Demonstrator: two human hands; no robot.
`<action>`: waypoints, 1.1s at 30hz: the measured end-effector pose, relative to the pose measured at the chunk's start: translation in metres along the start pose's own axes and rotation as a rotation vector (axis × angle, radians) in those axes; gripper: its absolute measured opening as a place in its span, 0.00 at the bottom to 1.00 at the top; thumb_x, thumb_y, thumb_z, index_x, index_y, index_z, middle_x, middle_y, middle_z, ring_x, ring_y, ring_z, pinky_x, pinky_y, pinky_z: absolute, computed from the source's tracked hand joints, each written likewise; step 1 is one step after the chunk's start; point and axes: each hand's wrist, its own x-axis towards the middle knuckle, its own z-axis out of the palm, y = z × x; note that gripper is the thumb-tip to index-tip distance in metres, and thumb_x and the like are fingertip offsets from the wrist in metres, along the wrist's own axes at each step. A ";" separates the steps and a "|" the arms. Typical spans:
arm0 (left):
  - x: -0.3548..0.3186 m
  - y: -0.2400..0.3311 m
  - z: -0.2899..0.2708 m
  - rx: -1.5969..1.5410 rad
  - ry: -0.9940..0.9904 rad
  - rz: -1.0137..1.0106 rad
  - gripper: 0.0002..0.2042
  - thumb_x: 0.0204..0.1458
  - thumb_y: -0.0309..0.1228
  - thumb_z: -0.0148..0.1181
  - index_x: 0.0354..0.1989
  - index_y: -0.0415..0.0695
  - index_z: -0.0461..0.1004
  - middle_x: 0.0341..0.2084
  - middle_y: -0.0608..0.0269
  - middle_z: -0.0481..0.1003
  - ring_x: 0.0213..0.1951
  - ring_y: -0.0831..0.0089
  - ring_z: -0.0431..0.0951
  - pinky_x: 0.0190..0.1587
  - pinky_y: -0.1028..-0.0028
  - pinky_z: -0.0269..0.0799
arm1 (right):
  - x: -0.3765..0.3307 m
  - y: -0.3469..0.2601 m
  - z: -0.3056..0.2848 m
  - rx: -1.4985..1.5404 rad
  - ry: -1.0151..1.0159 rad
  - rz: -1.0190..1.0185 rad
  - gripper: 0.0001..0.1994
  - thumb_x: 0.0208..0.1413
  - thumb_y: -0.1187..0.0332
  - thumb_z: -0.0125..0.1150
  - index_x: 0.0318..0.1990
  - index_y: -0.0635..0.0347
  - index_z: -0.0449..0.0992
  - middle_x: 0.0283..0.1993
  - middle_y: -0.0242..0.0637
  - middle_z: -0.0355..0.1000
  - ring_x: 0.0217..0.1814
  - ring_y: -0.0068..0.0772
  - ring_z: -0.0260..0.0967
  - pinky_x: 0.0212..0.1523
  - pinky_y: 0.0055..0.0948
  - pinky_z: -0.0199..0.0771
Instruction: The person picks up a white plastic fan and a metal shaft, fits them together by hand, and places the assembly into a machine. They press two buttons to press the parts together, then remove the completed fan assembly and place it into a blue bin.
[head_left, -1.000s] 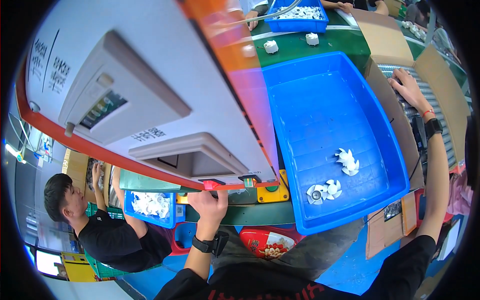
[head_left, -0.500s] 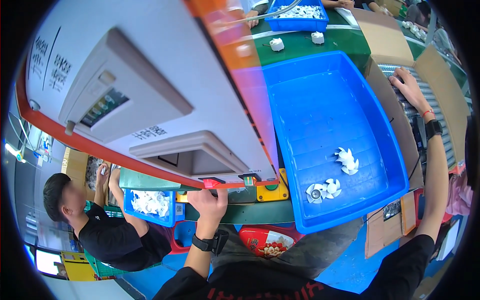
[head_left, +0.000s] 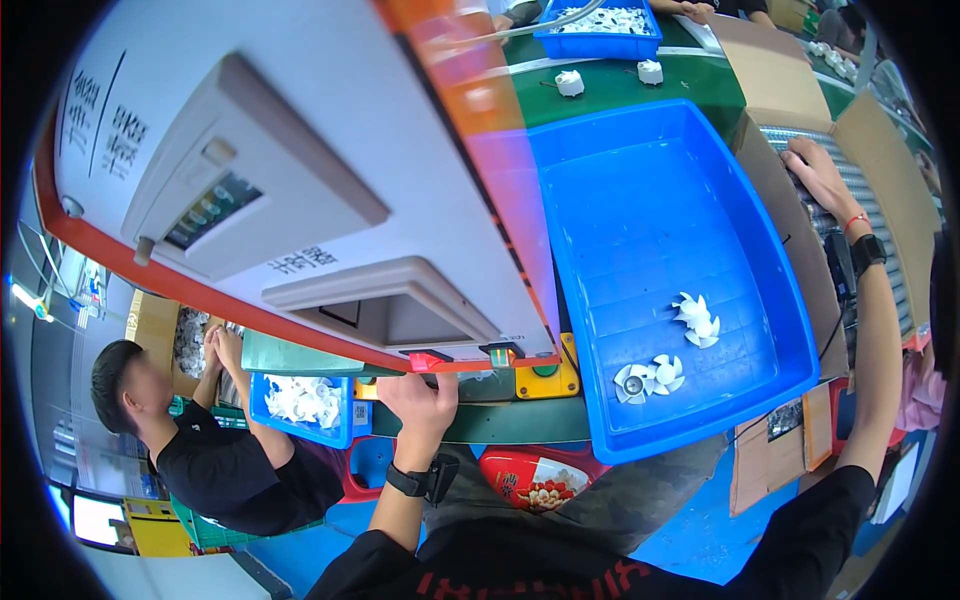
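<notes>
Above our left hand we see a dark display on the grey panel; a lit screen glows far lower-left.

Black sleeves, black wristwatches, red wrist string.

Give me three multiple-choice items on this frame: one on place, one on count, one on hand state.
1. Where does the right hand rest?
A. in the cardboard box
B. in the big blue bin
C. on the red pouch
2. How many white fan wheels lie in the big blue bin?
A. one
B. three
C. six
3. What is the left hand doing?
A. hanging free
B. holding a fan wheel
C. touching the machine's lower edge

A: the hand lies on the box's ribbed contents. B: three wheels show in the bin. C: its fingers meet the edge.
</notes>
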 end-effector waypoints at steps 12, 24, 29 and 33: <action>-0.002 -0.005 0.001 0.023 0.011 0.032 0.07 0.44 0.31 0.61 0.21 0.44 0.71 0.11 0.61 0.65 0.16 0.55 0.66 0.21 0.61 0.55 | 0.001 -0.008 -0.006 0.065 0.007 0.082 0.26 0.62 0.52 0.42 0.43 0.74 0.72 0.47 0.56 0.71 0.52 0.53 0.65 0.57 0.41 0.60; -0.003 -0.005 0.000 0.015 -0.007 0.024 0.06 0.45 0.31 0.61 0.23 0.45 0.71 0.13 0.60 0.66 0.16 0.54 0.65 0.23 0.60 0.55 | 0.010 0.048 -0.005 0.729 0.292 0.186 0.26 0.65 0.47 0.39 0.38 0.65 0.70 0.36 0.40 0.67 0.42 0.33 0.63 0.51 0.30 0.60; -0.005 -0.005 0.001 0.012 -0.002 0.013 0.07 0.46 0.32 0.61 0.26 0.44 0.71 0.15 0.59 0.66 0.19 0.54 0.66 0.25 0.60 0.56 | 0.005 0.057 -0.028 1.398 0.478 0.123 0.21 0.66 0.50 0.39 0.34 0.59 0.67 0.32 0.36 0.62 0.35 0.30 0.58 0.41 0.29 0.59; -0.006 -0.007 0.001 0.054 -0.016 0.025 0.09 0.47 0.34 0.60 0.28 0.43 0.70 0.20 0.56 0.68 0.23 0.54 0.67 0.26 0.59 0.57 | -0.012 0.050 -0.041 1.759 0.807 0.446 0.20 0.66 0.51 0.36 0.36 0.60 0.65 0.31 0.36 0.62 0.34 0.30 0.59 0.38 0.30 0.60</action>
